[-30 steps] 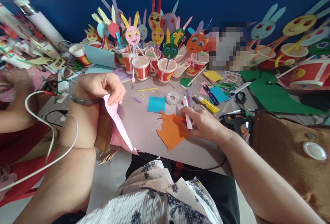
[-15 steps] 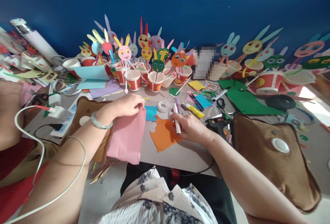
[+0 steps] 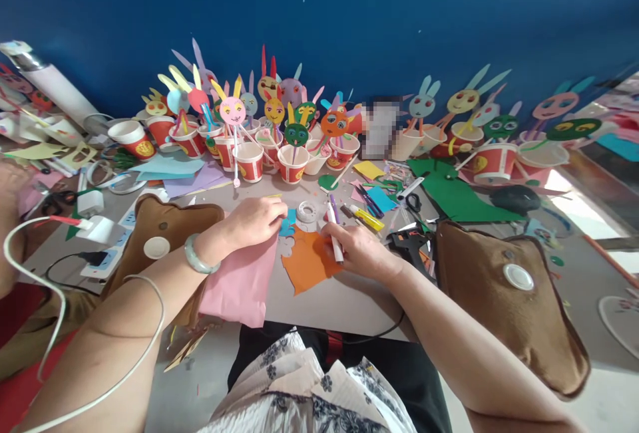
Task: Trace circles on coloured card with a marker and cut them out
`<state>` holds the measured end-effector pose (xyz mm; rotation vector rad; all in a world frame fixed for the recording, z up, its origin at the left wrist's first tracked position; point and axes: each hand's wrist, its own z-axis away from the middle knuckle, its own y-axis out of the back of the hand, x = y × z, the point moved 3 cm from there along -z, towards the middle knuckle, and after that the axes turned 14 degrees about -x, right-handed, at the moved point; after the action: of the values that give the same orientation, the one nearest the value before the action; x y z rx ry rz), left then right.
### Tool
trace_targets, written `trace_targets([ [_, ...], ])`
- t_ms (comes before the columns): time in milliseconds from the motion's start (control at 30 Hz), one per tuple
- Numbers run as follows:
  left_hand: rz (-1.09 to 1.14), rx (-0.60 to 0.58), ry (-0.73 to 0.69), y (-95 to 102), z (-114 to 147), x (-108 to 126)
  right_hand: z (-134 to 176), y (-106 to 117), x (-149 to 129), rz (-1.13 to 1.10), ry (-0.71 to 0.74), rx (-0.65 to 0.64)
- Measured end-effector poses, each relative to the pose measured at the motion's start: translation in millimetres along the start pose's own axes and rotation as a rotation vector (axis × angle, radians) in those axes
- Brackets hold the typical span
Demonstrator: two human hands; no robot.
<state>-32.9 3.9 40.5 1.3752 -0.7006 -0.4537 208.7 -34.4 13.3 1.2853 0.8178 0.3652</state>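
"What's the left hand (image 3: 254, 220) doing on your feed?"

"From here I see its fingertips pinching the far edge of the pink sheet (image 3: 239, 283), which lies between the brown pouch (image 3: 172, 227) and the orange sheet (image 3: 309, 263)."

"And the right hand (image 3: 364, 250)?"

"I make out thumb and fingers pressed around a white pen (image 3: 336, 241), over the orange sheet. The tape roll (image 3: 306, 211) sits just beyond that sheet."

Both arms (image 3: 462, 346) reach forward, hands (image 3: 257, 221) (image 3: 362, 251) apart and curled.
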Motion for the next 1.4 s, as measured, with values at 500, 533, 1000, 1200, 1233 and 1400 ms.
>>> trace_targets([
  [500, -0.006, -0.008, 0.049, 4.6, -0.5, 1.9, -1.0, 7.2, 2.2, -0.009, -0.007, 0.068],
  [533, -0.009, -0.032, 0.034, 4.4, -0.4, 1.8, -1.1, 7.5, 2.7, -0.01, -0.011, 0.065],
  [1000, -0.053, -0.259, -0.012, -0.5, 4.5, -2.5, -2.6, 1.4, 9.2, 0.198, -0.031, 0.093],
  [1200, -0.04, -0.136, 0.141, 6.4, 2.3, -6.6, -1.3, 10.9, 5.8, 0.242, -0.061, 0.309],
  [1233, -0.046, -0.109, 0.175, 8.6, 2.4, -5.6, -1.0, 12.6, 5.4, 0.231, -0.053, 0.333],
  [1400, -0.038, -0.032, 0.196, 13.8, 3.8, 3.5, -1.7, 13.1, 6.1, 0.147, 0.03, 0.332],
])
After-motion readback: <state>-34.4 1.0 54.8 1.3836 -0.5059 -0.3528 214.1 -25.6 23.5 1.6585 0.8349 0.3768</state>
